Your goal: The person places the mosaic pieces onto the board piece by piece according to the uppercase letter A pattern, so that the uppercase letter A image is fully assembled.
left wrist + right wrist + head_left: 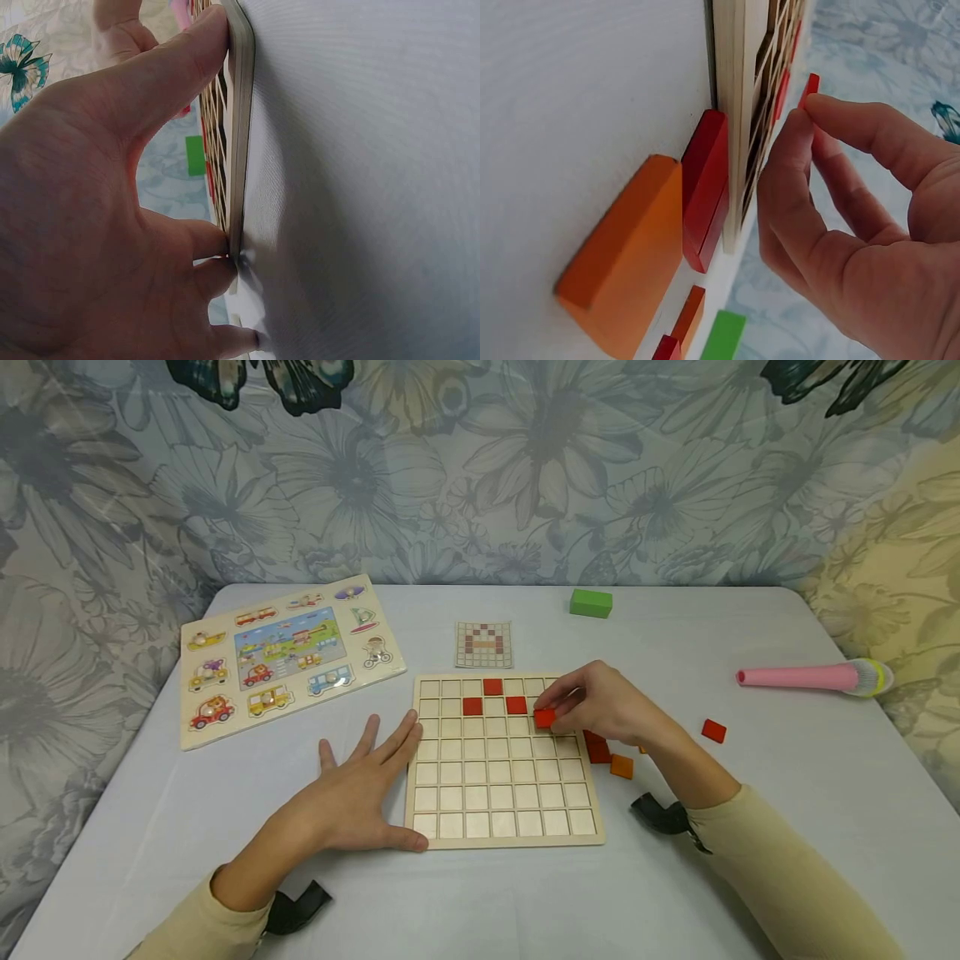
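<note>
A wooden grid board [517,842] lies on the white table, with red square tiles [472,706] set in three of its upper cells. My left hand [352,806] rests along the board's left edge, fingers spread and thumb at the near left corner. Over the upper right cells, my right hand [611,702] pinches a red square tile [544,718] between thumb and fingertips. The right wrist view shows this tile [809,90] raised above the grid. Beside the board's right edge lie dark red tiles [597,750] and an orange tile [622,767].
A small pattern card [483,645] lies behind the board. To the left is a picture puzzle [292,658] with vehicles. A green block [591,603] stands at the back, a pink toy microphone [810,677] lies at right, and a loose red tile [714,731] lies nearer.
</note>
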The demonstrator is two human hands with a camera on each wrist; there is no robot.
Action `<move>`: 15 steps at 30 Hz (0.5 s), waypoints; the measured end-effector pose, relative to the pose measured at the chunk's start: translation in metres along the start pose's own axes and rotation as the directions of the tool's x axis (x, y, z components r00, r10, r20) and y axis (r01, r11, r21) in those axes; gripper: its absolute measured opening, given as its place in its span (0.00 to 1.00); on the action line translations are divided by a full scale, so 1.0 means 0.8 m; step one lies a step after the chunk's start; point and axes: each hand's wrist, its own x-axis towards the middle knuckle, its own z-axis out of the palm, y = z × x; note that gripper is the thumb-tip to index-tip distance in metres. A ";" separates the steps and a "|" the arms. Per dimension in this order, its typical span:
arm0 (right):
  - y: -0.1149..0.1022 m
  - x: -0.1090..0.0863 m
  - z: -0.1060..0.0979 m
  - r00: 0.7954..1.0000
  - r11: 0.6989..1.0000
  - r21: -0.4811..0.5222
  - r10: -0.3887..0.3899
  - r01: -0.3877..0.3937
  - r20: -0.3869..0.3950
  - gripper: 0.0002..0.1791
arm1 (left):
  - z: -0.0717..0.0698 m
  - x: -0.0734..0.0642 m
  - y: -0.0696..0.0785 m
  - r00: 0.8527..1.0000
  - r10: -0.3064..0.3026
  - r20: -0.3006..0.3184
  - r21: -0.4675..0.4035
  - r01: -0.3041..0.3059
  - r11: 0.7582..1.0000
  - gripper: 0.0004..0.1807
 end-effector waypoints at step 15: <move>-0.003 0.005 0.009 1.000 0.998 -0.058 -0.010 0.010 0.013 0.15 | -0.001 0.001 0.002 1.000 -0.005 0.005 -0.012 0.005 1.000 0.74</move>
